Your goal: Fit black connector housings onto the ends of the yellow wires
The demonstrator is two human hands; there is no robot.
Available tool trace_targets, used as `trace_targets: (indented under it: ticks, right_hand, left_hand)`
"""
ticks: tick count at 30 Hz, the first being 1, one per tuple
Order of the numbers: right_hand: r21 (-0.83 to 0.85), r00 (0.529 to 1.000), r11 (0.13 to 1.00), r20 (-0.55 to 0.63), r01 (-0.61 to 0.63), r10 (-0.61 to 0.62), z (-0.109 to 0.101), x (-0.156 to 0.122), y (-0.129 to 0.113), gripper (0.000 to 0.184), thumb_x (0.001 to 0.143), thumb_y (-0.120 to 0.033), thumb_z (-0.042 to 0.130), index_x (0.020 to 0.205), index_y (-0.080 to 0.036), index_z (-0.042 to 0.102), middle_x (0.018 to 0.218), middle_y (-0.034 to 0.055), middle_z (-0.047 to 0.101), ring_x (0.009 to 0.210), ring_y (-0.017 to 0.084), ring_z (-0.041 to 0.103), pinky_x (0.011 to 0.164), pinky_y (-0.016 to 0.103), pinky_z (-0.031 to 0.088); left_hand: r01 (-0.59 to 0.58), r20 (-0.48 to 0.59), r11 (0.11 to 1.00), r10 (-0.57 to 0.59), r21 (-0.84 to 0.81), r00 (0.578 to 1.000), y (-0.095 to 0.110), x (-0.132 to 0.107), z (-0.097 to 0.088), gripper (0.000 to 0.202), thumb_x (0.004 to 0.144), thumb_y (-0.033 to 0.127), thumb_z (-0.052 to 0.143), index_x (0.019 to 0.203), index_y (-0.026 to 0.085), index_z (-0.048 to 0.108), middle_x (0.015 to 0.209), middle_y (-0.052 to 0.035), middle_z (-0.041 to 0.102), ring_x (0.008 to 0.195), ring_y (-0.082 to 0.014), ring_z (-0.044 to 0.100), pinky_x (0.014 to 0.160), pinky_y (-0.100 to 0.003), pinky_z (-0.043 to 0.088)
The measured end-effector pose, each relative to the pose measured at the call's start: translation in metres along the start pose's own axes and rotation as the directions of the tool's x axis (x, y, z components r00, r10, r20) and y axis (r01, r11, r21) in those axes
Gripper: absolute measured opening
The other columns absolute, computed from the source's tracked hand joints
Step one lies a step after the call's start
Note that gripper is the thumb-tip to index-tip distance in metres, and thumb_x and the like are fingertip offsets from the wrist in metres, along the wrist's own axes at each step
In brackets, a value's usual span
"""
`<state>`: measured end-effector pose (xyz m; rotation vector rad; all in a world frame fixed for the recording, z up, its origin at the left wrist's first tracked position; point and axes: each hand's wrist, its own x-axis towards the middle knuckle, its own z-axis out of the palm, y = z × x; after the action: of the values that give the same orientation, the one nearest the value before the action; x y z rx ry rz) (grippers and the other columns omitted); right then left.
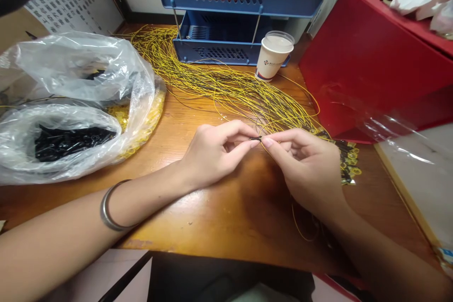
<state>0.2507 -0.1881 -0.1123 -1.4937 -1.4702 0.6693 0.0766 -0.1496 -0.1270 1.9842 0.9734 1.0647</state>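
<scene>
My left hand (219,151) pinches a small black piece (255,138) between thumb and forefinger above the wooden table. Close against it, my right hand (307,160) pinches a thin yellow wire (264,146) at the end of that black piece. Whether the wire is joined to the piece is too small to tell. A loose loop of yellow wire (300,233) hangs below my right hand. Behind both hands lies a long bundle of yellow and black wires (226,85), whose ends with yellow rings and black parts (350,160) show to the right of my right hand.
Plastic bags hold black parts (71,144) and yellow rings (141,134) on the left. A paper cup (274,55) stands beside the blue tray rack (219,52) at the back. On the right is a red box (375,66) with tissues on top. The table's front edge (212,255) is near me.
</scene>
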Motion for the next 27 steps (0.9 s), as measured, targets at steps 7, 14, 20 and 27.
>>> trace_targets:
  ticks: [7,14,20,27]
  right_hand:
    - [0.078,0.999,0.996,0.02,-0.037,0.036,0.0007,-0.0002,-0.0009,0.011,0.082,-0.025,0.07,0.091,-0.018,0.07,0.054,-0.0064,0.047,0.045,0.007,0.039,0.041,0.02,0.032]
    - [0.069,0.999,0.997,-0.014,-0.046,0.047,0.0007,-0.0021,-0.0023,0.013,0.083,-0.027,0.07,0.075,-0.018,0.065,0.055,-0.0027,0.057,0.044,0.007,0.043,0.04,0.02,0.034]
    - [0.046,0.998,0.997,0.028,-0.061,0.06,0.0001,-0.0025,-0.0019,0.013,0.083,-0.029,0.07,0.076,-0.019,0.066,0.056,-0.0016,0.059,0.045,0.008,0.045,0.04,0.02,0.035]
    - [0.08,0.996,0.994,0.049,-0.076,0.073,-0.0007,0.0009,-0.0011,0.007,0.082,-0.026,0.071,0.083,-0.019,0.068,0.058,-0.0019,0.059,0.048,0.01,0.05,0.042,0.022,0.036]
  left_hand:
    - [0.039,-0.039,0.999,-0.041,-0.03,0.998,0.0012,-0.0001,0.0008,0.012,0.088,0.021,0.068,0.096,0.013,0.071,0.092,-0.0037,0.078,0.074,-0.0099,0.073,0.064,-0.015,0.055]
    - [0.036,-0.046,0.999,-0.038,-0.041,0.998,0.0,-0.0003,0.0009,0.012,0.088,0.02,0.068,0.096,0.013,0.071,0.092,-0.0031,0.078,0.077,-0.0097,0.073,0.067,-0.014,0.055]
    - [-0.044,-0.02,0.998,0.045,0.047,0.999,0.0,-0.0002,-0.0005,0.011,0.087,0.02,0.069,0.095,0.015,0.073,0.087,-0.0017,0.078,0.065,-0.0082,0.07,0.061,-0.016,0.052]
    - [0.012,-0.066,0.998,-0.008,0.057,0.998,0.0005,0.0007,-0.0001,0.013,0.088,0.022,0.068,0.096,0.014,0.073,0.089,-0.0031,0.078,0.066,-0.0094,0.07,0.061,-0.017,0.053]
